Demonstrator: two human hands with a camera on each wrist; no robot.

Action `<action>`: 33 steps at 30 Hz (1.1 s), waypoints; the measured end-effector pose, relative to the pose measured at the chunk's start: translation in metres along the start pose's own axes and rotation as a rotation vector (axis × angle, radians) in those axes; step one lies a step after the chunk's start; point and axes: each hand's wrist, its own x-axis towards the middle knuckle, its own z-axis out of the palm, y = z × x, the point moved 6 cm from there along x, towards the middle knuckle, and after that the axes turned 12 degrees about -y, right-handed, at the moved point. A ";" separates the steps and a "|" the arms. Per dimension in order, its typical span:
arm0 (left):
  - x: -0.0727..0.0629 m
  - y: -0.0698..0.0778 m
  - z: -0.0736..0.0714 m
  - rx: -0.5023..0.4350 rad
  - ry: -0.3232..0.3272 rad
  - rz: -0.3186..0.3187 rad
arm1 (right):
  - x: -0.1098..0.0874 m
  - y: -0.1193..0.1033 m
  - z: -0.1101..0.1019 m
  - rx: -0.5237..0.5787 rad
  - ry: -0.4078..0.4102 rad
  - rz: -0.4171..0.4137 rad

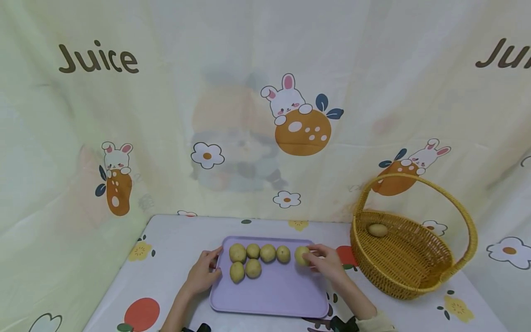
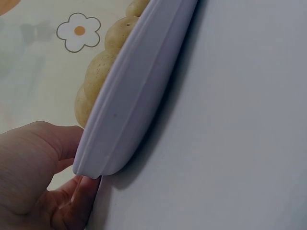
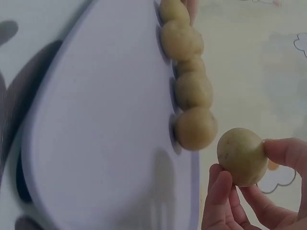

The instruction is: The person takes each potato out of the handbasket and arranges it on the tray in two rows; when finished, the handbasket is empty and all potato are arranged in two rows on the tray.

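Observation:
My right hand (image 1: pixel 326 261) pinches a potato (image 1: pixel 302 256) between thumb and fingertips, over the right end of the purple tray (image 1: pixel 286 293). In the right wrist view this potato (image 3: pixel 242 157) is held off the tray, beside the end of the potato row. My left hand (image 1: pixel 202 271) holds the tray's left edge; in the left wrist view its thumb lies at the rim (image 2: pixel 108 110) and its fingers curl below. Several potatoes (image 1: pixel 268 253) stand in a back row on the tray. Two more, one of them a rounder potato (image 1: pixel 253 268), sit in front of that row's left end.
A yellow wicker basket (image 1: pixel 398 288) with a tall handle stands right of the tray, one potato (image 1: pixel 378 230) inside it. The table's white cloth (image 1: pixel 174 240) has fruit and flower prints. A printed curtain (image 1: pixel 174 115) hangs behind the table.

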 end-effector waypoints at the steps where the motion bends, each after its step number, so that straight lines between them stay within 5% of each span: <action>1: 0.000 0.000 0.000 0.002 -0.001 0.000 | 0.000 0.000 0.002 0.003 -0.001 0.001; 33: 0.000 0.003 -0.001 -0.014 -0.019 -0.021 | -0.009 0.002 0.060 0.072 -0.079 -0.018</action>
